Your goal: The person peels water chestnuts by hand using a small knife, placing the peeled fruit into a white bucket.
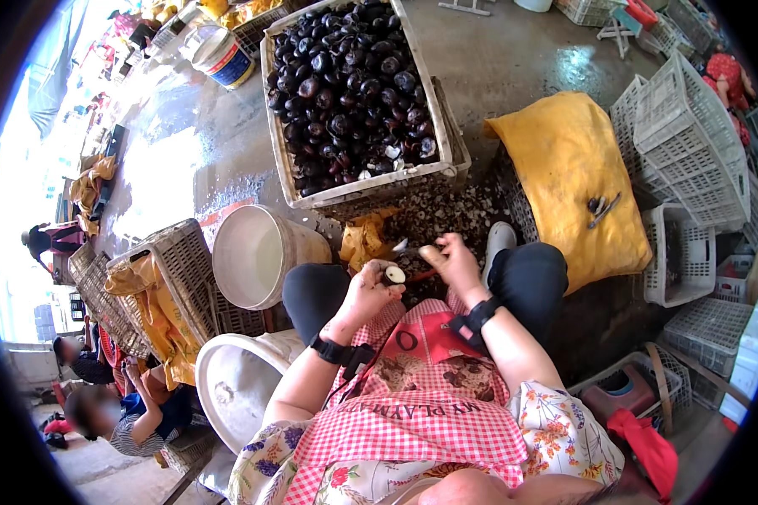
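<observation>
My left hand (365,296) is closed around a water chestnut (394,275), its dark skin cut away on top so that a pale round face shows. Just to the right, my right hand (456,268) is closed, with the thumb pointing at the water chestnut. A small shiny blade (401,247) shows by that thumb and looks like a paring knife; its handle is mostly hidden in my fingers. Ahead of both hands stands a crate (345,195) heaped with dark unpeeled water chestnuts (345,93).
Peelings (446,206) litter the floor beyond my hands. A white bucket (248,257) stands left of my knee, a larger white tub (236,387) nearer me. At right, a yellow sack (573,185) covers a crate, with stacked plastic crates (691,135) beyond. Another person (139,412) sits at far left.
</observation>
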`<action>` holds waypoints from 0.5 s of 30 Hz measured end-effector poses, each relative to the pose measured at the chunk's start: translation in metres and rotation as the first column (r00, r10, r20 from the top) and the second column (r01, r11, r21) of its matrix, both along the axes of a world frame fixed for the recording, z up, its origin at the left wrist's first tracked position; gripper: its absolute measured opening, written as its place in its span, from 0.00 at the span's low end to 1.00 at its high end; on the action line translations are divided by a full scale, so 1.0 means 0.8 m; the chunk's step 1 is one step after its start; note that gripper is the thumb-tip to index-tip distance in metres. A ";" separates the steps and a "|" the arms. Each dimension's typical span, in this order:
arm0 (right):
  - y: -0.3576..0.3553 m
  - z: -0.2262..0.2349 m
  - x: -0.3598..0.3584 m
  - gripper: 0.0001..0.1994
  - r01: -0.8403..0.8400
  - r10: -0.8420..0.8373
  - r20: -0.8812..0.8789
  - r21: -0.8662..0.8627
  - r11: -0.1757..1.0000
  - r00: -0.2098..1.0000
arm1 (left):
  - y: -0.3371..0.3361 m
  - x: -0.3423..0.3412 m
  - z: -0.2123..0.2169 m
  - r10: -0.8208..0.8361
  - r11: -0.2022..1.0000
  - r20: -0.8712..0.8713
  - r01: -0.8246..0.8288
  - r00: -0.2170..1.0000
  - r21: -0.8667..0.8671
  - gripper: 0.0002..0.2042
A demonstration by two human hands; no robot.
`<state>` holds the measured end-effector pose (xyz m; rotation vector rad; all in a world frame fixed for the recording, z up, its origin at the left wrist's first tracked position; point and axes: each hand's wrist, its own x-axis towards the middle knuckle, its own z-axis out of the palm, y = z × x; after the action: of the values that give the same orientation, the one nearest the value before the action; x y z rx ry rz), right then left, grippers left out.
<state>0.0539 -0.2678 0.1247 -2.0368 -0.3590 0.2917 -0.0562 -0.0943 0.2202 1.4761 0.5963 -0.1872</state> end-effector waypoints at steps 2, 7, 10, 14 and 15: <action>-0.018 -0.001 0.004 0.31 -0.021 -0.004 -0.203 -0.122 0.992 0.979 | -0.004 -0.003 0.005 -0.022 0.995 -0.046 0.026 0.999 0.098 0.16; 0.020 0.024 -0.020 0.29 -0.248 0.270 -0.064 0.236 0.939 0.961 | 0.003 0.003 -0.004 -0.028 0.988 -0.063 0.037 0.998 0.152 0.19; -0.017 -0.014 0.002 0.27 0.091 -0.087 -0.224 0.007 0.996 0.971 | 0.009 -0.009 -0.010 -0.016 0.993 -0.057 0.023 0.998 0.113 0.20; 0.008 -0.018 -0.015 0.23 0.031 0.002 -0.153 0.216 0.976 0.988 | 0.013 -0.001 -0.005 0.069 0.995 -0.063 -0.074 0.996 -0.066 0.18; 0.005 -0.029 -0.011 0.22 0.073 -0.016 -0.225 0.248 0.966 0.974 | 0.013 0.001 0.003 0.066 0.996 -0.056 -0.070 0.996 -0.063 0.18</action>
<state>0.0449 -0.2637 0.1015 -1.7361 -0.1999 0.4192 -0.0555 -0.0843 0.2229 1.3892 0.6773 -0.1922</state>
